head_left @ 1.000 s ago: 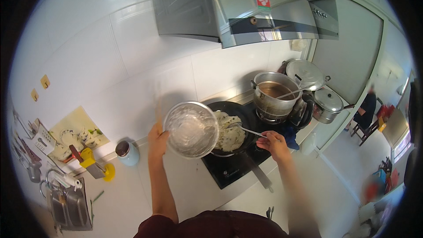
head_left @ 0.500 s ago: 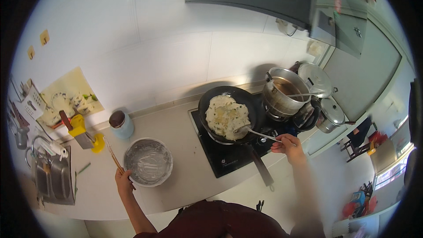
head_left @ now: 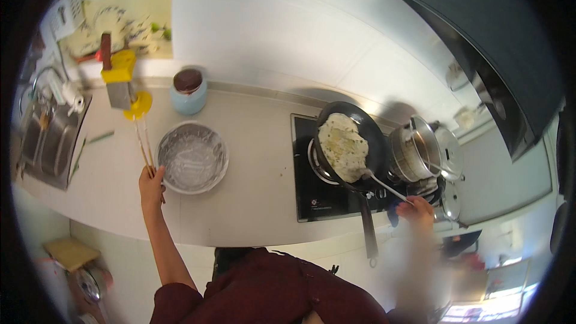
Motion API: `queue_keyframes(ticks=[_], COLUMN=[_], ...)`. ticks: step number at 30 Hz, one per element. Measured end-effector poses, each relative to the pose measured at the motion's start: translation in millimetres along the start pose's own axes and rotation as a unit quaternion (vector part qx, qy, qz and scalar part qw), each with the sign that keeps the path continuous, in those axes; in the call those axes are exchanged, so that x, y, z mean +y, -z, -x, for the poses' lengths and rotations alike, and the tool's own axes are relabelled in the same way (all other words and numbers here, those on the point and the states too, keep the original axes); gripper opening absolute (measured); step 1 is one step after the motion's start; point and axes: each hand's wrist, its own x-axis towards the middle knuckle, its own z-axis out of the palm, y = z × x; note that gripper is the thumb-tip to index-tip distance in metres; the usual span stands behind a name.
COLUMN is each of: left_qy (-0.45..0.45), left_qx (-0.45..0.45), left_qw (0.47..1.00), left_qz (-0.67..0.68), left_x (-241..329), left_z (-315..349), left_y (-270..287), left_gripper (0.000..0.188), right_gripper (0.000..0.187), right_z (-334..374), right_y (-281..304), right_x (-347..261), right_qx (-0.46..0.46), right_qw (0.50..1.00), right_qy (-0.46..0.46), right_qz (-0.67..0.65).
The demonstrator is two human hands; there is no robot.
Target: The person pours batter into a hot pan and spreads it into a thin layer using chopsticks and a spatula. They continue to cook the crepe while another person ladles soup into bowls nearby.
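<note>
My left hand (head_left: 151, 187) is closed round a pair of chopsticks (head_left: 143, 144), their tips pointing away from me over the counter. Just right of it sits a metal bowl (head_left: 223, 168) with a pale, batter-like film inside. My right hand (head_left: 416, 209) grips the handle of a metal spoon or ladle (head_left: 391, 187). Its head touches the lower edge of a pale pancake (head_left: 343, 144) flecked with green. That pancake lies in a black frying pan (head_left: 377, 138) on the stove, the pan's handle toward me.
A stove (head_left: 306, 198) with a pot (head_left: 405, 155) stands right, under a dark range hood (head_left: 480, 42). Lidded pots crowd beyond it. Behind the bowl is a blue jar (head_left: 188, 102); a cleaver (head_left: 120, 95) in a yellow holder stands left of that. A sink (head_left: 51, 150) lies far left.
My view has turned left, so the counter and stove sit differently in the picture. The pancake now lies more to the pan's left side. Both hands keep their holds.
</note>
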Motion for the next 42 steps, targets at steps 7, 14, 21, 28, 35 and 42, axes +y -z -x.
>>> queue_keyframes(ticks=[7, 14, 21, 28, 35, 42], left_qy=[0.015, 0.007, 0.004, -0.006, 0.012, 0.062], left_qx=[0.035, 0.099, 0.029, -0.063, -0.094, -0.120], left_qw=[0.994, 0.993, 0.997, 0.990, 0.984, 0.983], left_qz=[0.106, 0.068, 0.072, 0.130, 0.154, 0.123], left_x=[-42, -34, -14, 15, 24, 18], left_z=[11, 64, 118, 133, 137, 145], left_y=[19, 47, 45, 24, 18, 19], left_gripper=[0.015, 0.013, 0.010, 0.008, 0.009, 0.006], right_gripper=[0.039, 0.032, 0.025, 0.025, 0.025, 0.024], right_z=[-19, -15, 12, 9, -18, -20], right_y=[4, -55, -118, -150, -149, -171], right_x=[-16, -14, -51, -82, -77, -76], right_qx=[-0.004, -0.037, -0.056, -0.095, -0.094, -0.098], right_qw=[0.997, 0.993, 0.918, 0.909, 0.900, 0.895], right_qy=[0.022, 0.040, 0.042, 0.031, 0.051, 0.030], right_qz=[0.070, 0.101, 0.391, 0.405, 0.423, 0.434])
